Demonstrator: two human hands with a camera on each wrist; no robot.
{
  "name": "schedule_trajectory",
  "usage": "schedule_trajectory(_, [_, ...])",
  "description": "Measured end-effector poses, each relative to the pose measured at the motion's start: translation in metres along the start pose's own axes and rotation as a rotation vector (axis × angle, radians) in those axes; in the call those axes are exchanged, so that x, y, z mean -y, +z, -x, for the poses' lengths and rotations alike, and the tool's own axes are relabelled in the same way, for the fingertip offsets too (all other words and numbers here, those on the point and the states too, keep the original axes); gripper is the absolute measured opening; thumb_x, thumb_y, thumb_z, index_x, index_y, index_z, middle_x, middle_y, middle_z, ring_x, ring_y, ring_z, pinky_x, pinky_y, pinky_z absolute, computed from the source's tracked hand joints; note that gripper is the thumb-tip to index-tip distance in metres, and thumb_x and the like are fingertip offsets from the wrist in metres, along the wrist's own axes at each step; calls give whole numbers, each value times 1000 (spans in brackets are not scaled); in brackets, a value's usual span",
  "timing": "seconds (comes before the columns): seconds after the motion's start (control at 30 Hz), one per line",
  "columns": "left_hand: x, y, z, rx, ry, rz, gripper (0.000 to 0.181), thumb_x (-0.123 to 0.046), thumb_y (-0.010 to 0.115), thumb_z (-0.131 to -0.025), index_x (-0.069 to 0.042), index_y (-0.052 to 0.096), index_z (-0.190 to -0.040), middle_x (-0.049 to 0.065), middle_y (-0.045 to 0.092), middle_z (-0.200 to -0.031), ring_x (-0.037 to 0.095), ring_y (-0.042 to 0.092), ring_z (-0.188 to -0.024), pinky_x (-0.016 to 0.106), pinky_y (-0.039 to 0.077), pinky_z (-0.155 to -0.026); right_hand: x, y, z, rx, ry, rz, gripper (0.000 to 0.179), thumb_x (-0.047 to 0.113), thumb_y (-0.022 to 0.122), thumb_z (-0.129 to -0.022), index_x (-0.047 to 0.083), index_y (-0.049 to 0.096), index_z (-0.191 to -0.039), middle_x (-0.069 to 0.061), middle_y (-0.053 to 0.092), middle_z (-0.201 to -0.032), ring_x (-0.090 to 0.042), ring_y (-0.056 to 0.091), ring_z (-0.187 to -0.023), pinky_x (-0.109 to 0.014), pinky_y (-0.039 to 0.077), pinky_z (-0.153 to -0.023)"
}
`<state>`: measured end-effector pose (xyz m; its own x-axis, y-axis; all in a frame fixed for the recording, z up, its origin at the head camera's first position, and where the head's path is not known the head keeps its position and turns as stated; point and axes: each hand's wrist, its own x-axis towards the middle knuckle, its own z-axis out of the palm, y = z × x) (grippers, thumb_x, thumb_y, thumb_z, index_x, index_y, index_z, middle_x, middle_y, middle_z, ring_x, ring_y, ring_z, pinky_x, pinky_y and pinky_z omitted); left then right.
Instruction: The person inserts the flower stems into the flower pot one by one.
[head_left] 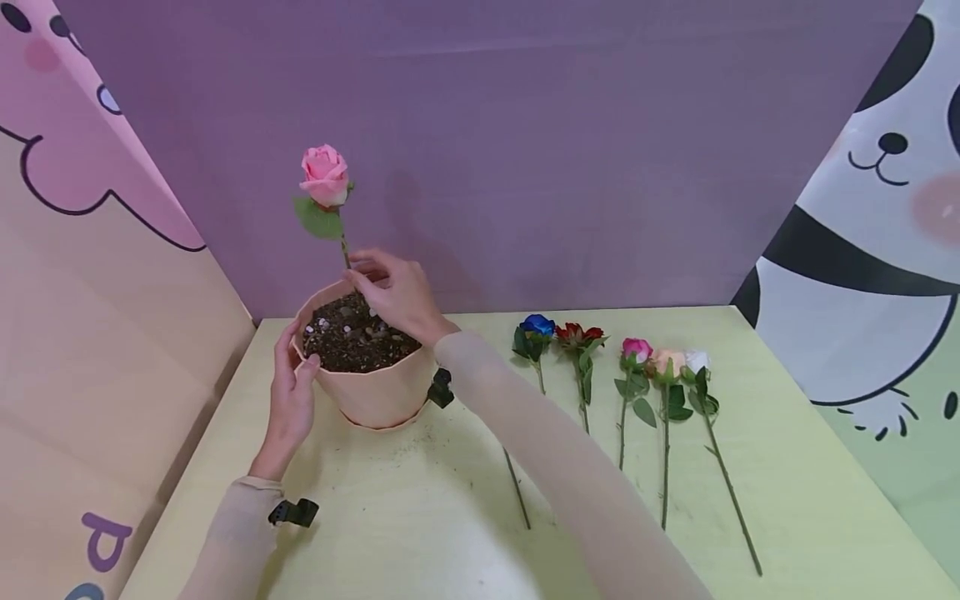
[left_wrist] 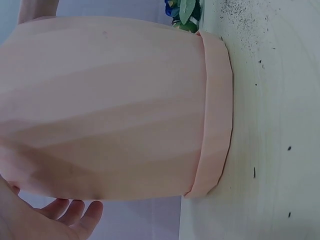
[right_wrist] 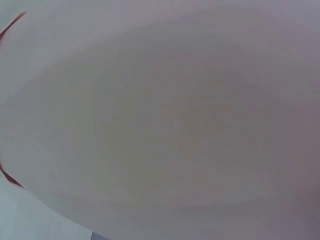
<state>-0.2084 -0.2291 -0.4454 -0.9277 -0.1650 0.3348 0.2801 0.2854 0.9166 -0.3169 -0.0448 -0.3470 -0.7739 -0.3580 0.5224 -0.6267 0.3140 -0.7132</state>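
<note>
A pink rose (head_left: pixel 326 177) with a green leaf stands nearly upright in the pale pink flower pot (head_left: pixel 375 396), its stem's lower end in or behind the dark soil (head_left: pixel 352 337). My right hand (head_left: pixel 401 296) pinches the stem just above the soil, over the pot's far rim. On the near left side, my left hand (head_left: pixel 291 387) holds the pot, thumb at the rim and fingers around the outer wall. The left wrist view shows those fingers (left_wrist: pixel 90 217) along the pot's side. Only the pot wall (right_wrist: pixel 160 125) fills the right wrist view; no hand appears there.
Right of the pot lie a blue rose (head_left: pixel 537 325), a red flower (head_left: pixel 579 336), a magenta rose (head_left: pixel 637 349), a peach rose (head_left: pixel 667 362) and a white rose (head_left: pixel 697 361). Soil crumbs dot the table (head_left: pixel 420 533). A purple panel (head_left: pixel 562 167) rises behind.
</note>
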Motion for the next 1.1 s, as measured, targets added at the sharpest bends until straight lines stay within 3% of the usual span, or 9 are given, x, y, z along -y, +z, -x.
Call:
schedule_trajectory(0.23, [1,0,0,8,15,0,63,-19,39,-110,-20,18,-170,18,29,-173,37,32,-157,65,29,-125,0,-2,1,32,-20,-10,25,18,75,-100,9,77,-123,-7,82,-111,-16,79,-97,-20,60,-86])
schedule_trajectory(0.4, [2,0,0,6,17,-3,64,-18,39,-110,-21,18,-170,18,29,-173,38,32,-157,65,29,-125,-1,-3,1,63,-8,37,21,21,76,-100,9,81,-117,-5,82,-111,-14,78,-96,-19,59,-86])
schedule_trajectory(0.6, [2,0,0,8,17,1,64,-18,39,-110,-21,18,-170,18,28,-174,40,31,-158,65,28,-126,0,-11,0,95,-23,114,24,18,64,-107,9,82,-121,-6,82,-113,-19,78,-105,-28,59,-94])
schedule_trajectory(0.83, [2,-1,0,15,16,2,64,-19,38,-110,-21,17,-170,15,24,-176,40,29,-159,66,27,-126,0,-10,-11,170,16,162,31,21,52,-113,11,79,-125,-1,81,-118,-19,75,-116,-29,54,-104])
schedule_trajectory(0.97, [1,-1,0,6,11,-1,64,-19,38,-110,-21,17,-170,15,26,-175,39,30,-158,65,27,-126,-1,-6,-15,187,27,183,32,24,48,-114,12,77,-124,-1,81,-118,-20,75,-113,-32,53,-107])
schedule_trajectory(1.1, [0,-1,1,-12,16,-4,63,-18,38,-110,-21,18,-170,17,28,-174,37,32,-156,64,28,-125,-3,0,-15,147,34,196,31,26,48,-114,15,76,-118,1,80,-111,-16,73,-103,-31,53,-99])
